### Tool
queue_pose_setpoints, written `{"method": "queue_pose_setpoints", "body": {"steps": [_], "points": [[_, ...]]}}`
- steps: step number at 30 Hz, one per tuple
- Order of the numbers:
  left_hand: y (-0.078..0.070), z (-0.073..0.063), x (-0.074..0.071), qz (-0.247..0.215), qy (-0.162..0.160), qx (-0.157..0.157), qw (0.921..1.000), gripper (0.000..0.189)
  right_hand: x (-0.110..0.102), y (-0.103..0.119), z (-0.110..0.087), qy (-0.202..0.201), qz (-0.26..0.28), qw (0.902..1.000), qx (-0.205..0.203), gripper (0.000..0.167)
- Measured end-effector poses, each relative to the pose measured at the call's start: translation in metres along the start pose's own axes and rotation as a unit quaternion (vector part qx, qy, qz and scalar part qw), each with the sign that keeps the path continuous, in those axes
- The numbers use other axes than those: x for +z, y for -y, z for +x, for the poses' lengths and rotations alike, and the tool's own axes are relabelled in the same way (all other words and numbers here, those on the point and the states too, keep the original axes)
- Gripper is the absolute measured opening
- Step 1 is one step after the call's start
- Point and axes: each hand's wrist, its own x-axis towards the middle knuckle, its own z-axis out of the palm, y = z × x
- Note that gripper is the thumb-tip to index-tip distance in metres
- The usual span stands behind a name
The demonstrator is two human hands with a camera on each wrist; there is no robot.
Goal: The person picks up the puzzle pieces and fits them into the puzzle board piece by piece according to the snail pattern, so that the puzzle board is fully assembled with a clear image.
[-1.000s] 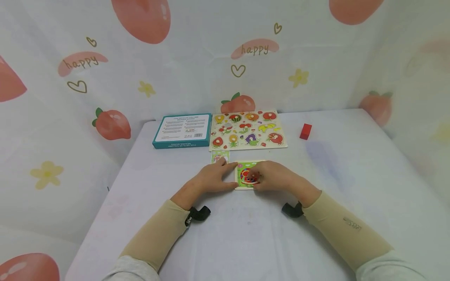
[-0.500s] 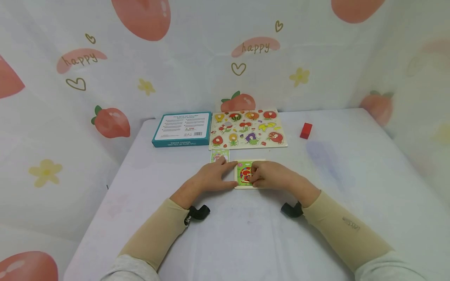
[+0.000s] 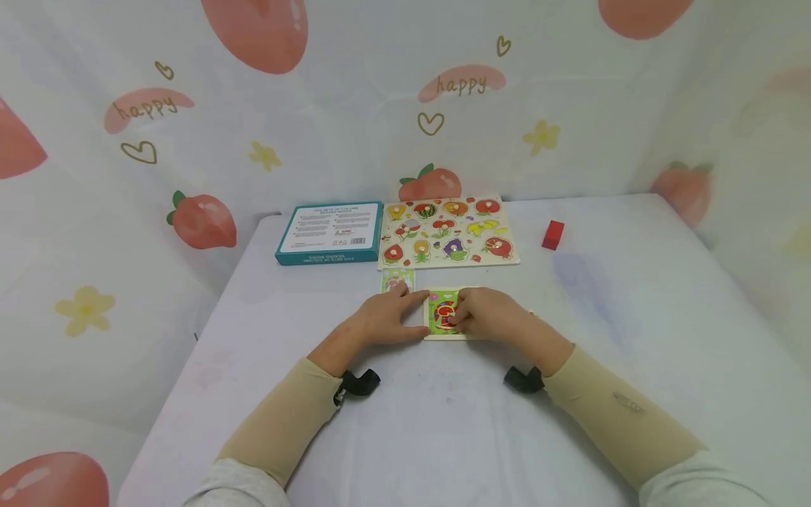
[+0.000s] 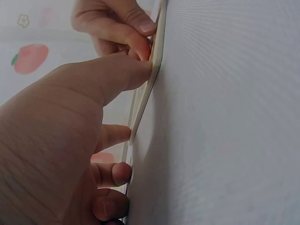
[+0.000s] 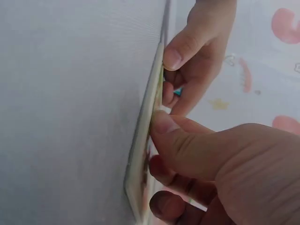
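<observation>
A small square picture puzzle [image 3: 434,329] with a pale wooden frame and a red snail-like picture lies mid-table in the head view. My left hand [image 3: 384,315] touches its left side with spread thumb and forefinger. The other left fingers rest by a small green-edged card [image 3: 388,276], partly covering it. Over the puzzle's right half, my right hand [image 3: 491,315] has its fingers bent, pinching at a red puzzle piece [image 3: 448,310]. In the right wrist view, the right thumb lies against the puzzle face [image 5: 161,86]; the piece itself is mostly hidden.
Behind the hands lies a fruit peg puzzle board [image 3: 448,236] beside a teal-edged flat box [image 3: 329,234]. A red block [image 3: 553,235] stands at the back right. White cloth covers the table [image 3: 443,436], and a printed curtain [image 3: 355,127] hangs behind.
My right fingers have shifted slightly over the puzzle, baring then covering parts of the red picture. The left hand stays in place at the puzzle's left side.
</observation>
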Motion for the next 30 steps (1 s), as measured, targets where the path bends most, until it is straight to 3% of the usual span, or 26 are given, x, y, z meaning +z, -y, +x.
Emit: {"method": "queue_pose_setpoints", "body": {"steps": [7, 15, 30], "points": [[-0.004, -0.001, -0.001, 0.002, 0.005, -0.006, 1.0000, 0.081, -0.001, -0.007, -0.001, 0.016, 0.060, 0.9973, 0.040, 0.020], [-0.003, 0.000, -0.002, 0.010, 0.008, -0.013, 0.9998, 0.081, -0.010, -0.013, -0.001, 0.006, 0.069, 0.9959, 0.058, 0.024], [-0.001, -0.001, 0.000, 0.011, -0.005, -0.001, 0.9999, 0.081, -0.046, -0.046, -0.021, 0.048, 0.095, 0.9868, 0.122, 0.039]]}}
